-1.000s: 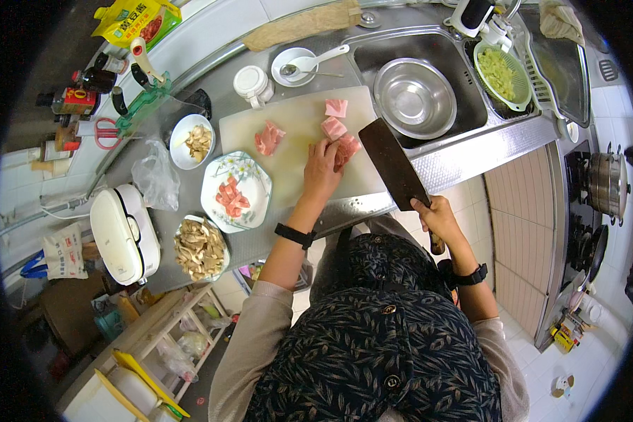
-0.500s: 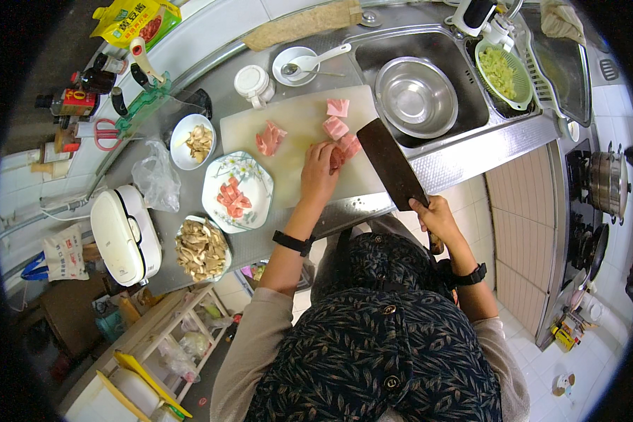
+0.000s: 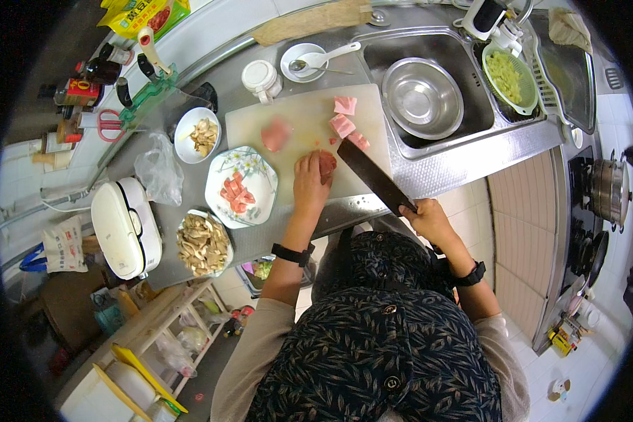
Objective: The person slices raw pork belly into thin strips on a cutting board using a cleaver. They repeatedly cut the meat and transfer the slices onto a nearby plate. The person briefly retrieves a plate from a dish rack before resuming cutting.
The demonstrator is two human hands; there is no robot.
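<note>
My left hand [image 3: 310,184] has its fingers curled round a chunk of raw red meat [image 3: 327,163] on the white cutting board [image 3: 299,116]. My right hand [image 3: 427,219] grips a dark-bladed cleaver [image 3: 373,173] by its handle. The blade slants up and left across the board's right edge, its tip just right of the held chunk. Beyond it lie pink meat chunks [image 3: 342,126], and a smeared-looking pink piece of meat [image 3: 276,133] rests further left. Beside the board, a flowered plate [image 3: 259,172] carries cut meat pieces [image 3: 237,193].
Left are a bowl of pale chopped pieces [image 3: 203,138], a dish of sliced mushrooms [image 3: 202,246], a plastic bag [image 3: 159,169] and a white appliance [image 3: 123,228]. Behind the board stand a lidded white mug [image 3: 261,79] and a bowl with spoons [image 3: 304,60]. The sink [image 3: 429,46] holds a steel basin [image 3: 423,98].
The cleaver has moved left and turned so its blade shows narrower. My left hand has shifted slightly left and nearer with the meat chunk. The pink meat further left looks rounder and blurred.
</note>
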